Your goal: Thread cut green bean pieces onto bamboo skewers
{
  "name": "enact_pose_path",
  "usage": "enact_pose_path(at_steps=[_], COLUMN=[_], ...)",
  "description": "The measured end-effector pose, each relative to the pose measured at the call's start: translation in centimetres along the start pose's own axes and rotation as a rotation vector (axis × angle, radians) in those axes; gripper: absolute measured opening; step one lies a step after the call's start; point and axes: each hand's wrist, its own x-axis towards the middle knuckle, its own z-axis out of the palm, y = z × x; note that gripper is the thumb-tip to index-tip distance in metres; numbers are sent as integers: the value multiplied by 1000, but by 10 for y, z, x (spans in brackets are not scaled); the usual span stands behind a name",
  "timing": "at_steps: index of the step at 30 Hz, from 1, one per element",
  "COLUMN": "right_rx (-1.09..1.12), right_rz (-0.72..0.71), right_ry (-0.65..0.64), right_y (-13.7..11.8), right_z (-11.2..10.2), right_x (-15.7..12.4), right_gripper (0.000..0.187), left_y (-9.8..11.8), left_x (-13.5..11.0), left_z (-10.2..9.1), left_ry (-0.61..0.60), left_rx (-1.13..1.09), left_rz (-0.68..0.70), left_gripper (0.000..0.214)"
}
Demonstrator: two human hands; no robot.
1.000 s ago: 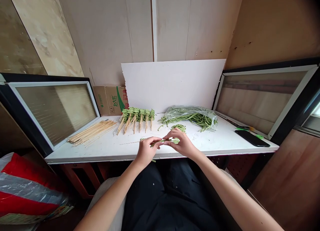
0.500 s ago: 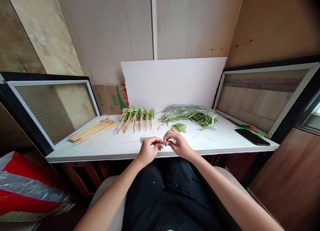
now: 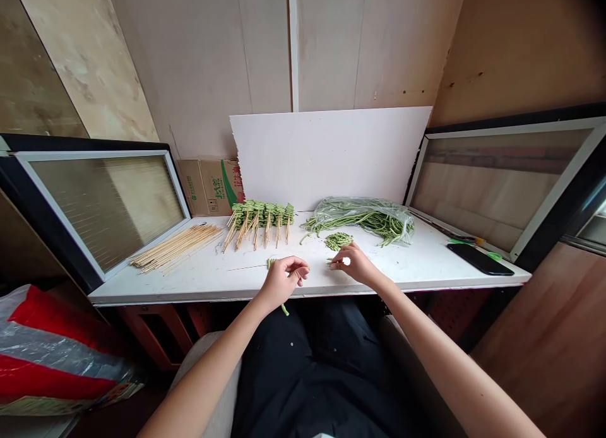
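Observation:
My left hand [image 3: 283, 280] is closed in a pinch over the front edge of the white table, gripping a green bean [image 3: 285, 310] whose end dangles below the palm. Just behind that hand lies a thin skewer [image 3: 247, 267] with bean pieces [image 3: 271, 262] on it, partly covered by my fingers. To the right, my right hand [image 3: 353, 264] is low over the tabletop with thumb and fingers pinched together. A small bit of green shows by those fingertips; whether it is held or lying there is unclear. Beyond them sits a small pile of short bean pieces [image 3: 338, 240].
Loose bamboo skewers [image 3: 177, 245] lie at the left. Finished bean skewers [image 3: 262, 214] are stacked at the back, near a cardboard box [image 3: 208, 187]. A clear plastic bag [image 3: 364, 211] holds long beans. A black phone [image 3: 479, 259] rests at the right edge of the table [image 3: 411, 271].
My hands have come apart. The right one moved right, down toward the tabletop near the bean pieces; the left stays nearly in place, a bean end now hanging beneath it.

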Motion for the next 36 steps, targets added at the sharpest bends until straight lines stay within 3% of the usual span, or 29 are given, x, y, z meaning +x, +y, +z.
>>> enact_pose_path(at_steps=[3,10,18,21,23,28,30,36], right_rx=[-57,-136,-126,-72,9,325,401,408], right_rz=[-20,-19,-15,22,67,48,-3,-88], right_ry=[-48,101,267,314,279,-63,-128,-1], right_y=[16,29,34,25,11,-41,-59,-65], right_z=[10,19,17,11,6,2,7,17], right_x=[-5,-9,-10,-6,-2,4,4,4], right_gripper=[14,17,40,42,45,45,44,35], left_y=[-3,-11,-29,-29,-26,-18,-16,-16], left_x=[0,3,2,2,2,2,1,0], left_z=[1,-2,0,1,0,1,3,5], left_ry=[-23,-41,-123,-138,-122,-90,-101,-84], left_rx=[7,133,179,158,120,52,38,47], left_rz=[-1,-44,-42,-86,-100,-94,-86,-61], left_gripper=[31,25,26,26,29,35,33,26])
